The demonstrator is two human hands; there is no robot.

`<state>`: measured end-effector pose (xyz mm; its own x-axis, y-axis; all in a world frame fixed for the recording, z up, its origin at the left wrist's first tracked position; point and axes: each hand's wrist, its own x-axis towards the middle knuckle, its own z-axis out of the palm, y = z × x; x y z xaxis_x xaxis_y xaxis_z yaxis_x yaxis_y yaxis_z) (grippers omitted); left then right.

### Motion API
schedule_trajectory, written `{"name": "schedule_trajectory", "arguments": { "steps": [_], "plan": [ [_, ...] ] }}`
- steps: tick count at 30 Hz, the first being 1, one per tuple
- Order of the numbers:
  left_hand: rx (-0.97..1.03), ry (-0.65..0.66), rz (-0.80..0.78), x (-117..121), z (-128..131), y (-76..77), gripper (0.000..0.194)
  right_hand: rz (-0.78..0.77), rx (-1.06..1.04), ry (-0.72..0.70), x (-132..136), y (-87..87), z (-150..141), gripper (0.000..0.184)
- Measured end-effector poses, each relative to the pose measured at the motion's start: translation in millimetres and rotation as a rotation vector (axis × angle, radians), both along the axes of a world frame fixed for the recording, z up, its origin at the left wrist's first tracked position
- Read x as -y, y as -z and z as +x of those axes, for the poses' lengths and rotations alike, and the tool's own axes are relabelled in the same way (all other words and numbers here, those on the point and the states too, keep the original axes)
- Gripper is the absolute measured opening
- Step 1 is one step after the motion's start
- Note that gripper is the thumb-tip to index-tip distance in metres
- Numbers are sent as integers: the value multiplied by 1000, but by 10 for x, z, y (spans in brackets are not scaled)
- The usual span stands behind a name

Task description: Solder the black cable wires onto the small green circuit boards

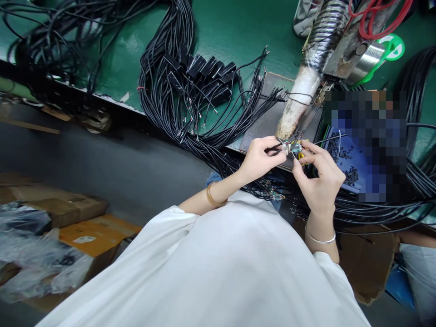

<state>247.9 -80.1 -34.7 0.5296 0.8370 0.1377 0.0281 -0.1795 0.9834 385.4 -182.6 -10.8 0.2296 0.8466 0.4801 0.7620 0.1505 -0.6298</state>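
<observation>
My left hand (pixel 259 160) is closed, its fingertips pinching the end of a black cable (pixel 274 148) whose thin coloured wires are bared. Close beside it, my right hand (pixel 319 175) grips a small green circuit board (pixel 297 147) between thumb and fingers. The wire ends meet the board's left edge, though my fingertips partly hide the contact. Directly above both hands, the taped white end of a fume hose (pixel 295 109) comes down, with thin metal parts of a soldering fixture (pixel 310 109) alongside. Something yellow (pixel 302 156) shows under the board.
Bundled black cables (pixel 163 97) with bared ends and black plastic housings (pixel 204 70) lie on the green bench (pixel 245 27). A solder spool (pixel 369 61) hangs at upper right. Small black parts fill a blue tray (pixel 359 154). Cardboard boxes (pixel 98 234) stand on the floor at left.
</observation>
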Motion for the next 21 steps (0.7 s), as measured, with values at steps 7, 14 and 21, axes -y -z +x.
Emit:
{"name": "schedule_trajectory", "arguments": {
  "steps": [7, 14, 21],
  "plan": [
    [-106, 71, -37, -18, -67, 19, 22, -15, 52, -13, 43, 54, 13, 10],
    [71, 138, -284, 91, -40, 113, 26, 22, 34, 67, 91, 112, 3, 8],
    [116, 58, -300, 112, 44, 165, 25, -3, -9, 79, 21, 91, -4, 4]
  ]
}}
